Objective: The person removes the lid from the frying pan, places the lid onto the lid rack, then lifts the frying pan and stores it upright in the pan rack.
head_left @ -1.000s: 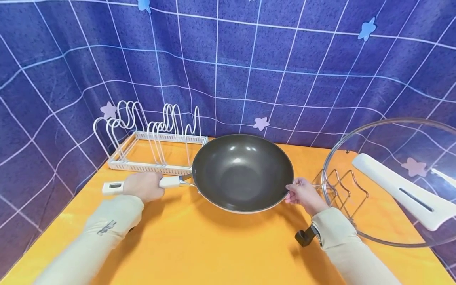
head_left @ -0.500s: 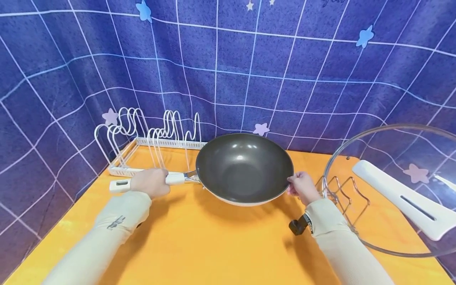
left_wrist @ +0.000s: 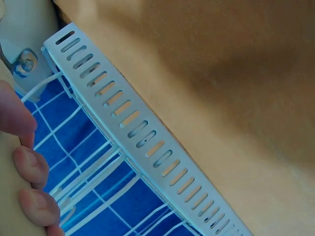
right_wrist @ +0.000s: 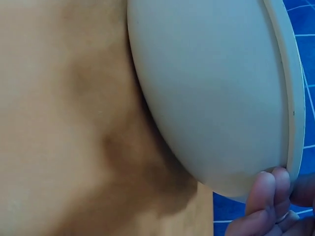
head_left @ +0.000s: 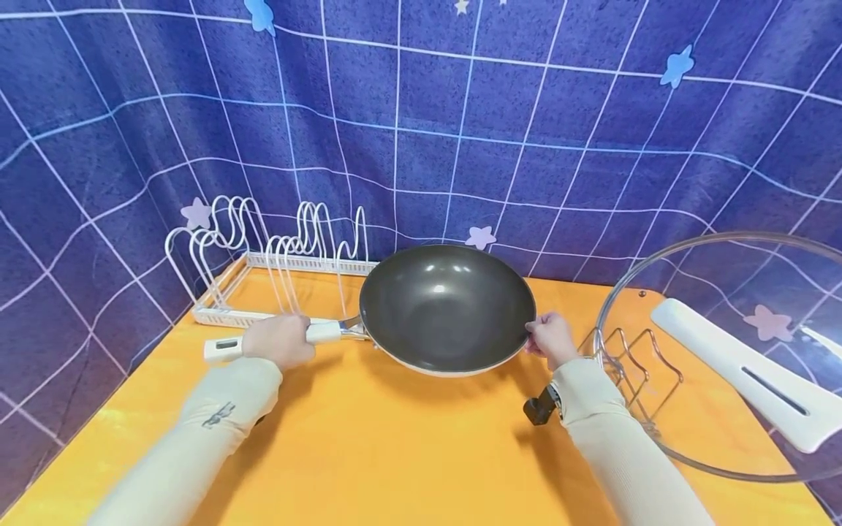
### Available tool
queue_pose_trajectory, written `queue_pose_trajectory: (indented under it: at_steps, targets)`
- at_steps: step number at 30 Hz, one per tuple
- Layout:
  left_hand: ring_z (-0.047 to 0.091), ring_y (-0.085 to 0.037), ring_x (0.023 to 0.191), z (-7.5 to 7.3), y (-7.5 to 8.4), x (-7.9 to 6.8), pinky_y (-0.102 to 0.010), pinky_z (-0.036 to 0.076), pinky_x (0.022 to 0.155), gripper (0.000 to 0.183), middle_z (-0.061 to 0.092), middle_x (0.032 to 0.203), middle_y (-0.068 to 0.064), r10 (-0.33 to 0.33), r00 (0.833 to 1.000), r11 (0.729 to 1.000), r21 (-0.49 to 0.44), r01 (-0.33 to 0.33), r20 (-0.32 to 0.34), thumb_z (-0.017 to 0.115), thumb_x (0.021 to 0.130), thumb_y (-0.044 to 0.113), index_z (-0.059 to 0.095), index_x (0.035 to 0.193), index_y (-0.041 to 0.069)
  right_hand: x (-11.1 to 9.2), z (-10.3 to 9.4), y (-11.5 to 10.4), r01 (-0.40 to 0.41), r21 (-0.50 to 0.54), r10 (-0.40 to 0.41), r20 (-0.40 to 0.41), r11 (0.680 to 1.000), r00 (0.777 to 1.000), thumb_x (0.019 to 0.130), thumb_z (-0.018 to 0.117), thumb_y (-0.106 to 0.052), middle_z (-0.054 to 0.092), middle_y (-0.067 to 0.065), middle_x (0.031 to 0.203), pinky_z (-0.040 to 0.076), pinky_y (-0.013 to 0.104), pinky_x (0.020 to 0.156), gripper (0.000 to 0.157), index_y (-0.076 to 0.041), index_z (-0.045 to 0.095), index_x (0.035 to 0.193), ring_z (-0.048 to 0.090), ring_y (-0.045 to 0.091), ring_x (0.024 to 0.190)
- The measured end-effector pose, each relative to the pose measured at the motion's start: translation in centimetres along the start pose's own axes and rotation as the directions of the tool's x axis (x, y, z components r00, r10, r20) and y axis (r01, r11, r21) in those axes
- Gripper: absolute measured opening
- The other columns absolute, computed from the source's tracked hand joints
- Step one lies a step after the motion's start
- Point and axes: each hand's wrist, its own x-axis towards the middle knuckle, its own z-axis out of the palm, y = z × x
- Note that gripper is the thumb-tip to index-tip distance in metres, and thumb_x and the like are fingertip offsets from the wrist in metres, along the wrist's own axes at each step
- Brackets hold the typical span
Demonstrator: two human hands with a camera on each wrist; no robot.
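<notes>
Head view: where is your wok (head_left: 450, 314)?

Middle of the frame, dark inside facing up toward you, its white handle (head_left: 325, 333) running out to the left. Whether the base touches the orange tabletop (head_left: 408, 438), I can't tell.

How should it handle for you?

Stiff all through, I'd judge, with most of the weight out in the bowl, so held by the handle alone it would likely twist in your fist. The coated inside looks slick; handle and rim should give you the surest hold.

And your hands?

Your left hand (head_left: 279, 341) wraps the handle, fingers curled round it. Your right hand (head_left: 551, 337) pinches the bowl's right rim; in the right wrist view your fingertips (right_wrist: 263, 187) press the pale outside just under the edge. Your left forearm (head_left: 191, 446) slants in from lower left, your right forearm (head_left: 631, 438) from lower right.

What's around you?

Left of centre, a white rack (head_left: 230, 318), just beyond your left hand. Far right, a glass lid (head_left: 730, 369) overlaps a wire stand (head_left: 630, 355).
</notes>
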Motion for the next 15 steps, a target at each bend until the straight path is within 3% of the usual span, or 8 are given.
queue_pose_trajectory:
  at_steps: [7, 10, 15]
  targets:
    - [0.048, -0.022, 0.053, -0.1, 0.1, -0.3, -0.039, 0.037, 0.044, 0.007, 0.054, 0.062, -0.003, -0.001, 1.000, 1.000, -0.006, 0.001, 0.004, 0.058, 0.065, 0.016, 0.052, 0.067, 0.013, -1.1, -0.1, 0.8, -0.009, 0.103, 0.008, 0.010, 0.995, 1.000, 0.095, 0.049, -0.007, 0.051, -0.001, 0.053, 0.048, 0.019, 0.046, 0.018, -0.001, 0.047, 0.079, 0.054, 0.006, 0.043]
    - [0.049, -0.021, 0.055, -0.2, -0.3, -0.6, -0.038, 0.038, 0.045, 0.011, 0.054, 0.064, -0.002, 0.027, 0.999, 1.000, -0.016, -0.027, 0.030, 0.061, 0.069, 0.020, 0.052, 0.069, 0.014, -1.7, -0.2, 1.1, 0.005, 0.133, -0.013, 0.060, 0.991, 0.998, 0.093, 0.054, -0.008, 0.055, 0.001, 0.054, 0.047, 0.019, 0.046, 0.016, 0.000, 0.050, 0.080, 0.058, 0.008, 0.045]
    - [0.050, -0.021, 0.058, -1.0, -1.7, -2.0, -0.039, 0.040, 0.047, 0.020, 0.054, 0.066, -0.001, 0.026, 0.998, 1.000, -0.015, -0.025, 0.054, 0.065, 0.073, 0.031, 0.053, 0.073, 0.015, -2.6, -0.5, 1.2, -0.068, 0.094, 0.055, 0.132, 0.993, 0.990, 0.093, 0.054, -0.013, 0.059, -0.001, 0.061, 0.049, 0.020, 0.052, 0.018, 0.002, 0.046, 0.098, 0.058, 0.006, 0.051]
